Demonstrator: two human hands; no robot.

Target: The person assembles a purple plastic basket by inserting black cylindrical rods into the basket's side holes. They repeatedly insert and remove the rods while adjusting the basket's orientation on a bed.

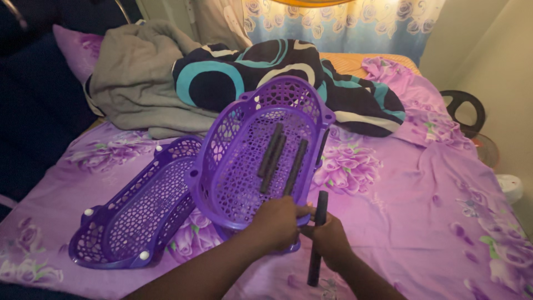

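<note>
A purple plastic lattice basket (244, 139) is tilted up on the bed, its near rim held by my left hand (276, 223). Three dark tubes (280, 158) lie inside it against the mesh bottom. My right hand (330, 239) grips a fourth dark tube (317, 236) upright, just beside the basket's near right corner. A second purple basket (136, 216) of the same kind lies flat to the left, partly under the first, with small white pegs on its rim.
The bed is covered by a purple floral sheet (433, 189). A grey blanket (136, 78) and a dark blanket with teal and white rings (266, 69) are piled at the far end. A fan (466, 111) stands at the right by the wall.
</note>
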